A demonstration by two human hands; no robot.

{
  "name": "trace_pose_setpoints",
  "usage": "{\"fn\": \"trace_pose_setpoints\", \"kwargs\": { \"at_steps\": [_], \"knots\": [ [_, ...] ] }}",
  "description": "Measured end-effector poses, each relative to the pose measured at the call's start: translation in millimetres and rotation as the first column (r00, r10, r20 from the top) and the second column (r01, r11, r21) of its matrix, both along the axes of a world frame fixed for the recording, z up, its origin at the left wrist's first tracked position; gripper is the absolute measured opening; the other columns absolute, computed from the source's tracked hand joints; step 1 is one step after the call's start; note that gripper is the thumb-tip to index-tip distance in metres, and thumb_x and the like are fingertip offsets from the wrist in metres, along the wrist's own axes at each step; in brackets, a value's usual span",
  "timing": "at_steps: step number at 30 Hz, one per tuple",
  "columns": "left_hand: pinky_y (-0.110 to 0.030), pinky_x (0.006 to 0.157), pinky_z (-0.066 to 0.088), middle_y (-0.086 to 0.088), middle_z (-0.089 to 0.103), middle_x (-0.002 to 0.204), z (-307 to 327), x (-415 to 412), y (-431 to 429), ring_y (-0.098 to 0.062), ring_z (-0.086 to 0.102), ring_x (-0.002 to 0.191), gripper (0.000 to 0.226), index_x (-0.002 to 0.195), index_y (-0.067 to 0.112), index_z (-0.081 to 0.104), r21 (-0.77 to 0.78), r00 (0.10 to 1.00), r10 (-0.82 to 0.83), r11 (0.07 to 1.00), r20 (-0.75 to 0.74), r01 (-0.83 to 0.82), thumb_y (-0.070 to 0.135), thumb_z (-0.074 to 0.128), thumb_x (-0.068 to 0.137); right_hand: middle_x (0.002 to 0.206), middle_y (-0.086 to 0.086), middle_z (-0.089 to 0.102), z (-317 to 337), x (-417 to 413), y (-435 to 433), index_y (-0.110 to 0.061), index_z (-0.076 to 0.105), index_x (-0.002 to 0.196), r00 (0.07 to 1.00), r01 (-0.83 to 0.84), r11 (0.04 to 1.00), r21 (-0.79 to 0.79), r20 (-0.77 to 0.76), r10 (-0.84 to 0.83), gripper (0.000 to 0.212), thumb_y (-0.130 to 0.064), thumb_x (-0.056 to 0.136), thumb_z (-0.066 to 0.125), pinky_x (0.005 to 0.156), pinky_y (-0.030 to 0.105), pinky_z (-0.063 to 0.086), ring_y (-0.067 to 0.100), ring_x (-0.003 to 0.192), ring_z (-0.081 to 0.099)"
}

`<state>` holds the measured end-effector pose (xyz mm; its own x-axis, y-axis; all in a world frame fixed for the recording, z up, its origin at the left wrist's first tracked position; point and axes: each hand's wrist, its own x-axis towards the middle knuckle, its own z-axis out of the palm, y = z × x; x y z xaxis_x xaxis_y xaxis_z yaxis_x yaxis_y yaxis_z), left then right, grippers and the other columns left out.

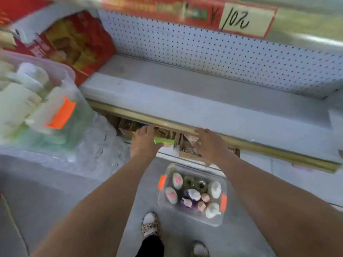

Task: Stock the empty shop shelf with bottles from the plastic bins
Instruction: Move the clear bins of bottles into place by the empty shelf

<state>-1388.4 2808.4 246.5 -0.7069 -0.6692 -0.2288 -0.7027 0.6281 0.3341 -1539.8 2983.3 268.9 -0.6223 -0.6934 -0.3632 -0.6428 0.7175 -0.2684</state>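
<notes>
Overhead, blurred frame. Shop shelf (185,93): grey board, bare across the middle, white pegboard back panel (204,51) behind it, brass-coloured front rail (259,145) along its edge. Red snack packaging (78,43) sits at the shelf's far left end. Red price strip (241,17) with a handwritten tag on the shelf above.

Large clear plastic bin (61,101), left of the shelf and raised off the floor, orange latch facing the camera, filled with white and pale green bottles (22,93), lying jumbled.

Small clear plastic bin (219,217) on the floor below the shelf, orange latches at both ends, holding upright bottles (193,194): white, purple and pink caps seen from above.

Both bare arms reach forward, over the small bin. Left hand (143,141) palm down just under the front rail, fingers (146,129) extended and loose, holding nothing. Right hand (209,143) at the rail, fingers (202,131) spread and slightly curled toward its edge; whether they touch it, cannot tell. No bottle in either hand.

Leopard-print slipper (150,227) on the floor beside the small bin.
</notes>
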Motion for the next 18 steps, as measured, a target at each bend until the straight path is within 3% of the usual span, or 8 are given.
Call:
{"fn": "trace_pose_setpoints", "kwargs": {
  "at_steps": [6, 10, 13, 18],
  "knots": [
    [-0.044, 0.109, 0.038, -0.006, 0.043, 0.148, 184.0, 36.0, -16.2, -0.028, 0.038, 0.136, 0.067, 0.149, 0.016, 0.035, -0.244, 0.97, 0.042, 0.964, -0.24, -0.102, 0.048, 0.058, 0.094, 0.145, 0.006, 0.048, 183.8, 6.8, -50.7, -0.024, 0.038, 0.149, 0.958, -0.23, 0.944, -0.236, -0.225, 0.178, 0.055, -0.043, 0.1, 0.052, 0.094, 0.039, 0.048, 0.028, 0.128, 0.051],
    [-0.045, 0.108, 0.039, -0.008, 0.047, 0.144, 290.4, 73.3, -12.5, -0.031, 0.042, 0.133, 0.064, 0.146, 0.014, 0.041, -0.337, 0.917, 0.09, 0.912, -0.389, -0.233, 0.043, 0.061, 0.093, 0.143, 0.007, 0.054, 289.7, 33.2, -72.2, -0.025, 0.042, 0.147, 0.896, -0.382, 0.859, -0.34, -0.363, 0.255, 0.055, -0.048, 0.098, 0.053, 0.096, 0.042, 0.05, 0.029, 0.123, 0.057],
    [-0.046, 0.105, 0.038, -0.01, 0.052, 0.138, 349.2, 98.5, -8.9, -0.035, 0.046, 0.128, 0.06, 0.141, 0.015, 0.048, -0.407, 0.887, 0.109, 0.859, -0.449, -0.312, 0.042, 0.064, 0.09, 0.138, 0.009, 0.057, 347.1, 60.2, -88.7, -0.026, 0.044, 0.144, 0.873, -0.455, 0.788, -0.415, -0.385, 0.301, 0.055, -0.05, 0.096, 0.054, 0.095, 0.039, 0.048, 0.032, 0.124, 0.056],
    [-0.047, 0.108, 0.037, -0.009, 0.05, 0.143, 418.7, 130.5, -19.9, -0.033, 0.045, 0.13, 0.06, 0.144, 0.016, 0.045, -0.492, 0.859, 0.147, 0.767, -0.49, -0.412, 0.048, 0.056, 0.094, 0.152, 0.004, 0.046, 415.4, 93.3, -118.1, -0.029, 0.039, 0.15, 0.833, -0.531, 0.707, -0.466, -0.438, 0.338, 0.062, -0.055, 0.095, 0.053, 0.104, 0.039, 0.041, 0.025, 0.137, 0.044]
  ]
}}
